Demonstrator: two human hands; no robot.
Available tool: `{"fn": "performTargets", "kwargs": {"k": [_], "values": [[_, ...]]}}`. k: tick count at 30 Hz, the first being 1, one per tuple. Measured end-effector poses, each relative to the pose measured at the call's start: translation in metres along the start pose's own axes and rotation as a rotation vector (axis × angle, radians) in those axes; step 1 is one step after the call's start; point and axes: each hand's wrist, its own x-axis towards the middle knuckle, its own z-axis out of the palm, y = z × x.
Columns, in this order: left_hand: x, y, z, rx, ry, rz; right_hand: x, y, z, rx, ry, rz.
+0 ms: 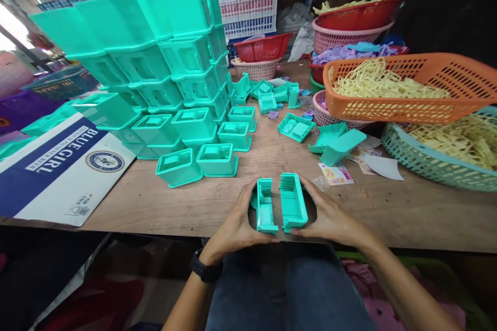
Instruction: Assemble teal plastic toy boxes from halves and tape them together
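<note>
Near the table's front edge, my left hand (237,217) grips a teal plastic shell half (265,212), its thumb along the near side. My right hand (330,214) is closed round a second, wider teal shell half (293,204). The two halves stand upright with their open sides facing each other, a narrow gap between them. Behind my left hand are assembled teal plastic boxes (217,159), some in a tall stack (155,57). Loose teal shell pieces (341,145) lie beyond my right hand.
To the right, an orange basket (407,108) of pale yellow strands rests above a light-green basket (438,170). A BLUE GIRL carton (66,165) lies at left. Small teal parts (267,101) and red and pink baskets (260,51) are farther back. Paper slips (336,173) lie at right.
</note>
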Motion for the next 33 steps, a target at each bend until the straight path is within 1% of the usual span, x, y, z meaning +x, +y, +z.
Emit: {"fn": "performTargets", "kwargs": {"k": [3, 8, 14, 20, 25, 28, 33], "values": [[-0.002, 0.002, 0.002, -0.018, 0.033, -0.021, -0.007, -0.002, 0.006, 0.018, 0.031, -0.01], [-0.002, 0.004, 0.005, -0.05, 0.019, -0.038, -0.004, -0.005, 0.016, 0.066, 0.021, -0.061], [-0.002, 0.007, 0.006, -0.001, 0.043, -0.069, -0.002, -0.004, 0.015, 0.115, -0.003, -0.112], [-0.003, 0.012, 0.01, -0.026, 0.045, -0.105, -0.001, -0.002, 0.018, 0.151, 0.014, -0.178], [-0.004, 0.012, 0.01, 0.046, 0.066, -0.093, 0.001, -0.002, 0.021, 0.135, 0.048, -0.202], [-0.004, 0.012, 0.009, 0.028, 0.071, -0.116, 0.001, -0.005, 0.018, 0.125, 0.023, -0.191], [-0.002, 0.013, 0.011, 0.026, 0.094, -0.123, 0.001, -0.004, 0.008, 0.106, -0.066, -0.201]]}}
